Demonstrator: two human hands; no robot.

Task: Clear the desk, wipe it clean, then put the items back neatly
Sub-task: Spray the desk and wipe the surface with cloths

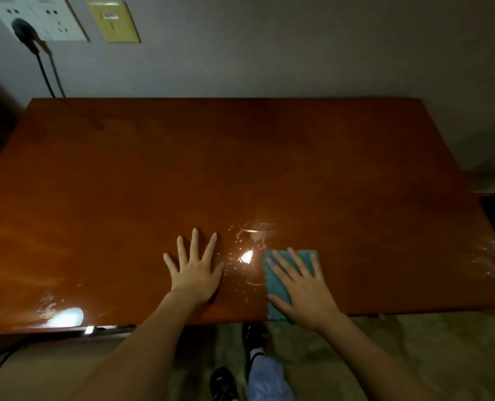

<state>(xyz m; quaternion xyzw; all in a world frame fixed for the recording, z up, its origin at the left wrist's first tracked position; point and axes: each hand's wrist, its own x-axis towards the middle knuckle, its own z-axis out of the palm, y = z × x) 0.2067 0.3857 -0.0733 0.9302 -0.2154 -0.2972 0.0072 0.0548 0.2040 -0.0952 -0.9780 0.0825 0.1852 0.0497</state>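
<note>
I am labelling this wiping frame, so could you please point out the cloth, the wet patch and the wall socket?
teal cloth [274,280], head view, bare left part beside the fingers.
wet patch [245,257], head view, shiny middle between the hands.
wall socket [57,23], head view, white faceplate.

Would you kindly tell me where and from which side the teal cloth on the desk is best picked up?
Probably by the near end of the teal cloth, which overhangs the front edge of the desk. Come from the front and pinch that free end: the rest lies flat under the right hand, offering no raised fold.
</note>
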